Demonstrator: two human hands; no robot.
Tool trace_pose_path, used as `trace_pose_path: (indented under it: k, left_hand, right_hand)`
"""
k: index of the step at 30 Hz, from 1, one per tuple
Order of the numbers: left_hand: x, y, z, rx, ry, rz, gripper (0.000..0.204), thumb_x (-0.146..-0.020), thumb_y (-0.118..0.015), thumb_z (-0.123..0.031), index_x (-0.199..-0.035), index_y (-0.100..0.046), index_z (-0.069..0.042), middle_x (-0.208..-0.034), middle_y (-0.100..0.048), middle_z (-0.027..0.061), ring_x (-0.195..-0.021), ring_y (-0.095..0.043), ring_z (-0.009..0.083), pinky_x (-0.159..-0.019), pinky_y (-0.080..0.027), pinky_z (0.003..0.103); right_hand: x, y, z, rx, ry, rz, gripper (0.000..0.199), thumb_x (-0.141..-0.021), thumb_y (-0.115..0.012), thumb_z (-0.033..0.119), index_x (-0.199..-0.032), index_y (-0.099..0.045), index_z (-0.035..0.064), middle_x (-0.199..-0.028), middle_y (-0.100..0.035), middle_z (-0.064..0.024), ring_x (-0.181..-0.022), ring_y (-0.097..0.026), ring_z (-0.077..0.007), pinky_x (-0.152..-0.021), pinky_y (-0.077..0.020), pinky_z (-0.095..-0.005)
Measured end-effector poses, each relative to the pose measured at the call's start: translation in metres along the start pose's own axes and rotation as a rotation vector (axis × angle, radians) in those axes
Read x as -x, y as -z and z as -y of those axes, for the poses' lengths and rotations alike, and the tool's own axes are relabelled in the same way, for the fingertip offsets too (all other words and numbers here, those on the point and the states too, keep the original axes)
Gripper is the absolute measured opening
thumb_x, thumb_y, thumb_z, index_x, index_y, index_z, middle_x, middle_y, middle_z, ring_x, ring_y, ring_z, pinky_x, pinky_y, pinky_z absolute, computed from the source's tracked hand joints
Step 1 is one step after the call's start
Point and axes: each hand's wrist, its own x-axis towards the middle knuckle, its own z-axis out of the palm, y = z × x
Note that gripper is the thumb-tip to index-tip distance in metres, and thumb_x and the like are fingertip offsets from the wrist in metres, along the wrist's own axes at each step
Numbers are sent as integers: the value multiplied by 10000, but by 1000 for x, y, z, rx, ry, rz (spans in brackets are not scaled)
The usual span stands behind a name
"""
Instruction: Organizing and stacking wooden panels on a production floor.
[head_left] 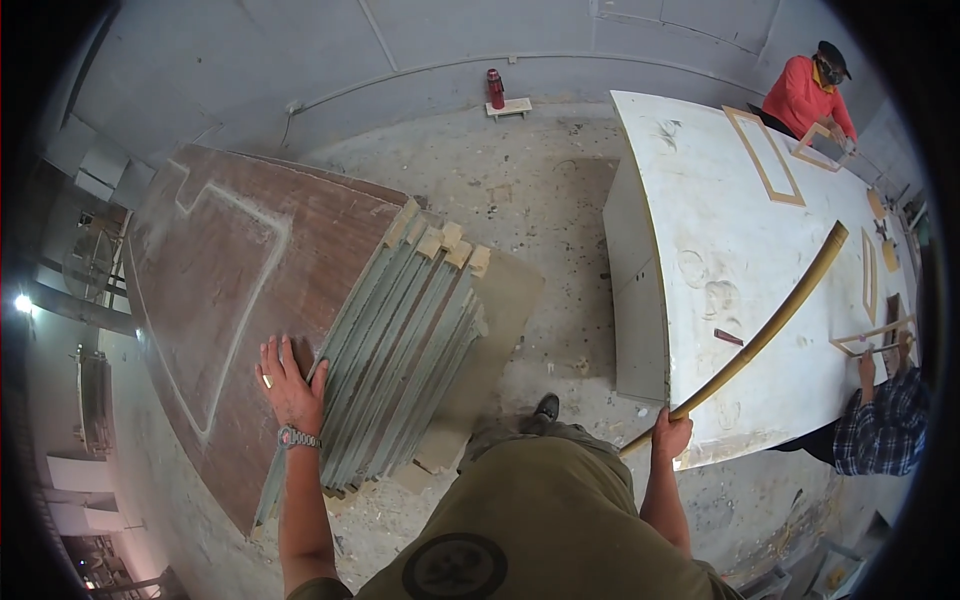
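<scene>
My left hand (292, 388), with a ring and a metal watch at the wrist, lies on the top edge of a brown board (240, 270). Its fingers are stretched out and the thumb reaches over the edge. Pale lines are marked across this board, which tops a stack of grey-edged panels (405, 345). In my right hand (672, 436) is a long bamboo pole (780, 318), gripped near its lower part. The pole slants up and to the right over the white worktable (700, 180); its lower end goes behind my hand toward my body.
Wood blocks (452, 236) stick out between the stacked panels. Across the worktable, a person in red (800, 95) handles a wooden frame (820, 150); another in plaid (878, 425) holds one nearby. A red flask (495, 88) stands on a low stool (510, 107) by the wall.
</scene>
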Motion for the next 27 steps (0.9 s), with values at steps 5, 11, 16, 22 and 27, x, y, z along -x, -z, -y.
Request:
trace_pose_path:
  k: [5,11,16,22,27]
  left_hand:
    - [3,-4,6,-47,-11,26,747,-904,-711,-328,-1532,-395,-76,-1593,-364,174,-1505,-299,373,-1226,-202,580]
    - [2,0,1,-12,16,26,760,-875,-718,-217,-1541,-380,-76,-1601,-350,174,-1511,-288,371,-1230,-182,578]
    - [3,-2,4,-11,9,1,767,-875,-726,-243,-1539,-380,-77,-1596,-353,180,-1509,-290,376,-1224,-191,588]
    - [4,-3,6,-4,18,4,754,-872,-739,-291,-1515,-412,-71,-1577,-375,181,-1501,-304,377,-1220,-200,587]
    - [3,-5,4,26,32,-36,735,-862,-748,-306,-1489,-445,-72,-1562,-398,182,-1491,-321,378,-1220,-204,578]
  right_hand:
    - [1,0,1,-17,23,-24,385,-833,-672,386,-868,-660,2,-850,-631,-257,-829,-635,-463,-780,-500,-560]
    - [-1,0,0,-10,13,21,432,-840,-690,417,-923,-688,-7,-891,-647,-253,-855,-646,-458,-774,-510,-557]
    - [0,-3,-5,-20,10,-8,434,-840,-697,415,-918,-688,-13,-894,-649,-254,-860,-648,-460,-778,-509,-558]
    - [0,-3,-3,-2,19,5,425,-835,-694,405,-924,-685,-10,-883,-647,-251,-856,-647,-455,-776,-508,-557]
    - [-1,-3,0,-13,-8,-7,411,-828,-687,402,-912,-679,0,-877,-641,-252,-850,-641,-459,-785,-507,-553]
